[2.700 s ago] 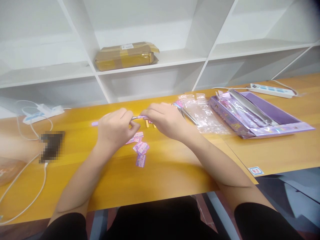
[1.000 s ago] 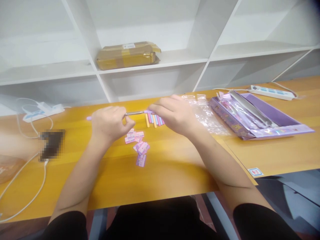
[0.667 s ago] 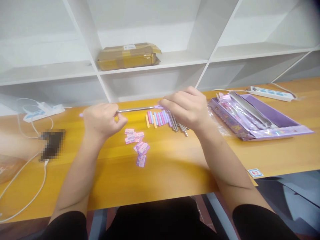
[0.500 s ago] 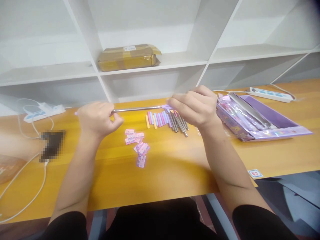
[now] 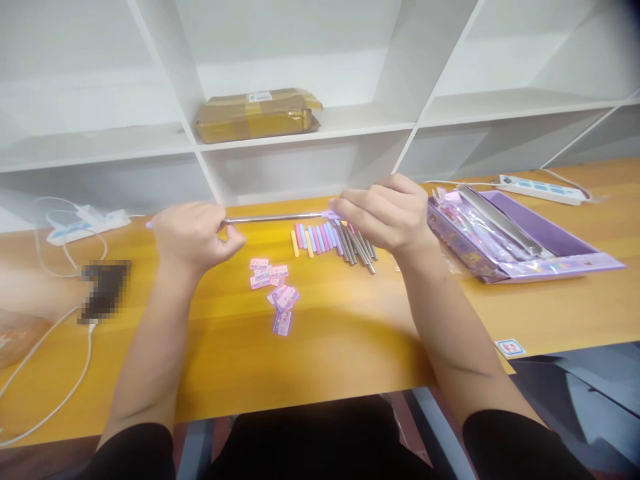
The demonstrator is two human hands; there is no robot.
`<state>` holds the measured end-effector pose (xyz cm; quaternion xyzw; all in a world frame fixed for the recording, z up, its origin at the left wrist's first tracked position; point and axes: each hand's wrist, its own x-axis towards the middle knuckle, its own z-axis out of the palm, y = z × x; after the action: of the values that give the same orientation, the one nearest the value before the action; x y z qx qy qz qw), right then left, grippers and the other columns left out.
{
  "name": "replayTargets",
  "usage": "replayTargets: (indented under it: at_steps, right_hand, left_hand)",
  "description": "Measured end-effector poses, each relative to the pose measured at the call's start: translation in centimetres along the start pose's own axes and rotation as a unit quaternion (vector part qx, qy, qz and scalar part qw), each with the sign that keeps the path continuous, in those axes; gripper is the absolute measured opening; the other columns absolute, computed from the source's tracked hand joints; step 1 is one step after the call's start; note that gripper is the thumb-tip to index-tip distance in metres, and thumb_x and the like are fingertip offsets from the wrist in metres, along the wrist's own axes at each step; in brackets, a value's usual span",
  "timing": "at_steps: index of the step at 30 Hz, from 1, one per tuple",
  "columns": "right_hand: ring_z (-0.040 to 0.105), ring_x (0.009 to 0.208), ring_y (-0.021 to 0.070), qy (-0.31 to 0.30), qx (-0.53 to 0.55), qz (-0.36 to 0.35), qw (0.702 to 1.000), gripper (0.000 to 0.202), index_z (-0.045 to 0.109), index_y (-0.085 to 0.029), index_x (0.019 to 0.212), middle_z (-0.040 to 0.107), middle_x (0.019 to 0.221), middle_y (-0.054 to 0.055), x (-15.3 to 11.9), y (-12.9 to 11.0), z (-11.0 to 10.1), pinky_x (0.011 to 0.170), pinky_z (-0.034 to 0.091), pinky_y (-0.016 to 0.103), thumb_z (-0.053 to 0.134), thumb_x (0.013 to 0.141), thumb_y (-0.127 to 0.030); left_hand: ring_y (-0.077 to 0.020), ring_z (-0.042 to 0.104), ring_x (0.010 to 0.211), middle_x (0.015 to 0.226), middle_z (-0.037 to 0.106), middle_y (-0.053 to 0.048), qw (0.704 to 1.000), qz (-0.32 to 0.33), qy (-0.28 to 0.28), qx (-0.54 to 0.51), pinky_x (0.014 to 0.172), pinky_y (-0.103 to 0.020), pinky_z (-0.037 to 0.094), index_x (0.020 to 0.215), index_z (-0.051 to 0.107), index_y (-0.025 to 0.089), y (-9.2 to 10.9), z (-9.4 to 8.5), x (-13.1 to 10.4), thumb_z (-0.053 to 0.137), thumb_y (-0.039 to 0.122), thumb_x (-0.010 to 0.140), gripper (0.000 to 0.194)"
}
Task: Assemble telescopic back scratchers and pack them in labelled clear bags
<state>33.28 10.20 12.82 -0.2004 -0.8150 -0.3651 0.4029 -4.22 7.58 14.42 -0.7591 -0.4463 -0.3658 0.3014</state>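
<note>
A thin silver metal rod [image 5: 273, 218] with light purple ends is stretched level between my two hands above the table. My left hand [image 5: 187, 237] is wrapped in a fist around its left part, and a purple tip pokes out past the far side of the fist. My right hand [image 5: 383, 213] pinches the purple right end, mostly hidden by the fingers. Below the right hand lie several metal tubes [image 5: 356, 245], beside a row of pink, blue, purple and yellow sticks [image 5: 316, 239]. Small printed pink and purple cards [image 5: 284, 299] lie scattered in front of my hands.
An open purple box [image 5: 555, 269] with plastic-wrapped items stands at right. Power strips [image 5: 543, 189] sit at the back right and back left. White cables and a blurred dark object [image 5: 105, 290] lie at left. A taped parcel [image 5: 257, 115] rests on the white shelf.
Both hands have shifted very slightly left with the rod, keeping the same grip. The things on the table have not moved.
</note>
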Motion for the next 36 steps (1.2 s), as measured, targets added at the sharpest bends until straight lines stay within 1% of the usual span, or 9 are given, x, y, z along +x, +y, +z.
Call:
replayTargets:
  at_steps: [4, 9, 16, 19, 22, 24, 29, 32, 36]
  right_hand:
    - [0.06, 0.072, 0.0116, -0.005, 0.001, -0.001, 1.0, 0.019, 0.076, -0.033, 0.121, 0.081, 0.101, 0.0, 0.0, 0.0, -0.2, 0.069, 0.04, 0.035, 0.06, 0.113, -0.024]
    - [0.063, 0.076, 0.0147, -0.054, 0.05, 0.074, 0.995, 0.02, 0.078, -0.033, 0.119, 0.081, 0.101, 0.002, -0.2, 0.1, -0.2, 0.07, 0.043, 0.037, 0.06, 0.115, -0.039]
    - [0.066, 0.079, 0.0137, -0.045, 0.069, 0.069, 0.994, 0.022, 0.077, -0.035, 0.123, 0.081, 0.103, 0.001, -0.5, 0.3, -0.1, 0.077, 0.047, 0.038, 0.057, 0.116, -0.034]
    - [0.064, 0.075, 0.0125, -0.03, 0.003, 0.025, 0.999, 0.02, 0.077, -0.034, 0.121, 0.082, 0.102, -0.001, -0.1, 0.3, -0.3, 0.071, 0.045, 0.036, 0.058, 0.115, -0.028]
    - [0.062, 0.071, 0.0104, 0.034, -0.066, -0.041, 0.996, 0.02, 0.075, -0.032, 0.116, 0.083, 0.101, -0.004, 0.3, 0.3, -0.6, 0.067, 0.041, 0.034, 0.06, 0.112, -0.019]
    - [0.062, 0.071, 0.0098, 0.06, -0.067, -0.056, 0.994, 0.021, 0.073, -0.031, 0.118, 0.083, 0.103, -0.004, 0.5, 0.3, -0.6, 0.066, 0.04, 0.035, 0.061, 0.11, -0.015]
    - [0.062, 0.072, 0.0115, 0.049, 0.019, -0.009, 0.999, 0.022, 0.072, -0.033, 0.122, 0.083, 0.105, -0.002, 0.3, 0.4, -0.5, 0.067, 0.036, 0.037, 0.059, 0.112, -0.018]
    - [0.062, 0.072, 0.0123, 0.035, 0.023, 0.003, 0.999, 0.021, 0.073, -0.033, 0.121, 0.082, 0.103, -0.001, 0.0, 0.4, -0.3, 0.066, 0.036, 0.037, 0.058, 0.113, -0.022]
    - [0.063, 0.076, 0.0128, 0.021, 0.051, 0.03, 0.998, 0.022, 0.075, -0.036, 0.124, 0.081, 0.104, -0.002, -0.5, 0.5, 0.1, 0.073, 0.041, 0.037, 0.06, 0.113, -0.025]
  left_hand:
    - [-0.0161, 0.026, 0.054, 0.052, 0.029, 0.001, 1.0, -0.008, -0.01, 0.001, 0.058, -0.037, 0.016, 0.059, 0.037, 0.023, 0.1, -0.2, 0.1, 0.066, 0.023, 0.058, 0.029]
    - [-0.0161, 0.025, 0.055, 0.053, 0.029, 0.0, 0.999, -0.021, -0.025, 0.002, 0.058, -0.037, 0.016, 0.059, 0.035, 0.023, 0.3, -0.5, 0.2, 0.067, 0.024, 0.059, 0.032]
    - [-0.0157, 0.024, 0.055, 0.052, 0.027, 0.001, 0.999, -0.031, -0.029, -0.001, 0.058, -0.038, 0.016, 0.058, 0.033, 0.024, 0.3, -0.6, 0.3, 0.067, 0.023, 0.059, 0.035]
    - [-0.0154, 0.021, 0.055, 0.052, 0.027, 0.001, 0.999, -0.037, -0.03, 0.004, 0.059, -0.038, 0.016, 0.057, 0.032, 0.023, 0.0, -0.6, 0.2, 0.067, 0.022, 0.059, 0.035]
    - [-0.0149, 0.021, 0.055, 0.052, 0.029, 0.001, 0.999, -0.034, -0.03, 0.005, 0.059, -0.038, 0.016, 0.058, 0.033, 0.023, -0.1, -0.5, 0.2, 0.067, 0.021, 0.059, 0.034]
    - [-0.0147, 0.021, 0.056, 0.052, 0.029, 0.001, 0.999, -0.035, -0.029, -0.005, 0.06, -0.038, 0.016, 0.058, 0.034, 0.023, -0.2, -0.6, 0.1, 0.067, 0.021, 0.06, 0.033]
    - [-0.0159, 0.025, 0.057, 0.054, 0.029, 0.001, 0.999, -0.04, -0.033, -0.008, 0.061, -0.037, 0.016, 0.059, 0.038, 0.023, -0.1, -0.8, 0.1, 0.069, 0.023, 0.063, 0.031]
    - [-0.0155, 0.025, 0.057, 0.054, 0.029, 0.001, 0.999, -0.035, -0.024, 0.0, 0.061, -0.037, 0.016, 0.058, 0.037, 0.023, -0.1, -0.7, 0.1, 0.07, 0.025, 0.062, 0.033]
    - [-0.0154, 0.026, 0.058, 0.054, 0.031, 0.001, 0.999, -0.038, -0.015, -0.005, 0.062, -0.037, 0.016, 0.058, 0.037, 0.023, 0.0, -0.4, 0.0, 0.07, 0.026, 0.064, 0.033]
